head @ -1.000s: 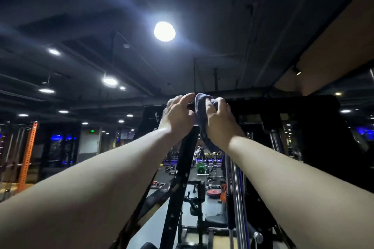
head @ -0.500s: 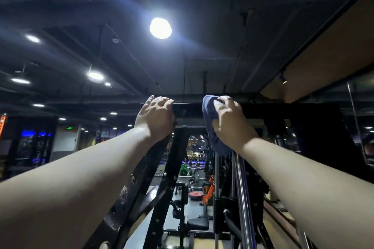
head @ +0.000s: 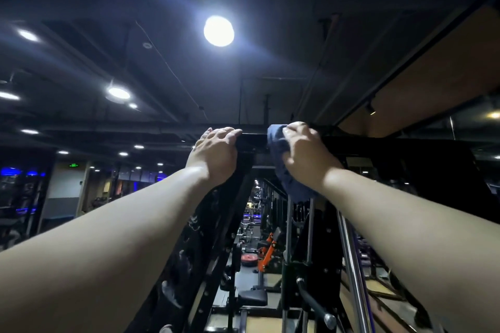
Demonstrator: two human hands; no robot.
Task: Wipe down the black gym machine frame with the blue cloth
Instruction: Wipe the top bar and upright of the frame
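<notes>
Our right hand (head: pixel 305 154) has its fingers pressed together on the cloth (head: pixel 281 159), pinning it against the top bar (head: pixel 254 140) of the frame; the left hand (head: pixel 216 157) grips the bare bar just beside it, fingers curled over. We judge the cloth could slip from under the palm, since much of it hangs loose below. At full reach overhead, pressure may fade. The cloth looks dark blue and bunched; the frame, black and dim, probably dusty.

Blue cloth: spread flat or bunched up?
Bunched. The cloth is wadded under the right hand against the top bar, with a loose fold hanging below the wrist.
</notes>
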